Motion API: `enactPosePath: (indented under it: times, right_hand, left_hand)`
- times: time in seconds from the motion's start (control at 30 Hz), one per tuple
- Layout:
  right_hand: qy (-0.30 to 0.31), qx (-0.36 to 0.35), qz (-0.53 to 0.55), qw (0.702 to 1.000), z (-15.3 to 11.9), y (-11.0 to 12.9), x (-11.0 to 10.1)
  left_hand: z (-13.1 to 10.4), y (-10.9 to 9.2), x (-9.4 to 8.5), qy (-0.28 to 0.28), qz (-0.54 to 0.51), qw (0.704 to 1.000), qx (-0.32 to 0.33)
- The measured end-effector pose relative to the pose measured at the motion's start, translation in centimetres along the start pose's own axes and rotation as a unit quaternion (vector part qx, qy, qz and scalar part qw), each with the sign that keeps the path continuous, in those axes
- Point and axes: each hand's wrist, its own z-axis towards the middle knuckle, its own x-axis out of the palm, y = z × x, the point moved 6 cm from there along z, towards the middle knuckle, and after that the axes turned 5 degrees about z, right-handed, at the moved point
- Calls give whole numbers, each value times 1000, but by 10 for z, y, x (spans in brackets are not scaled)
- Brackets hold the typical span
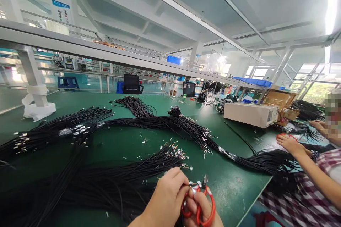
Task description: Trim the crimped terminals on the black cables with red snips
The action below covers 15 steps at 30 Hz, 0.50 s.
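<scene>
At the bottom centre my left hand point(166, 195) is closed, thumb and fingertips pinched on the stripped end of a black cable. My right hand point(204, 204) meets it from the right and grips red-handled scissors point(212, 205), with the short dark blades pointing up and away. Small white tags show between the two hands; which cable they sit on is partly hidden by my fingers. Just beyond my left hand lies a thick bundle of black cables point(138, 165), its ends fanned out with white tags and bare tips.
More black cable bundles point(149, 122) stretch across the green table point(226, 181), tied with clear tape. White scraps lie about. A beige box-shaped device point(250, 115) stands at the back right. At the right, another person's hand point(289, 145) holds red-handled scissors. A metal shelf rail point(138, 65) crosses above.
</scene>
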Motion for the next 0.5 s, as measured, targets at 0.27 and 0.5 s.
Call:
enactPosePath:
  times: [0.27, 0.5]
  right_hand:
    - [-98, -157, -111, 976, 7, 75, -15]
    - [34, -86, -120, 988, 33, 26, -2]
  left_hand:
    - [7, 22, -1, 15, -193, 973, -128]
    - [5, 34, 6, 53, -390, 895, -208]
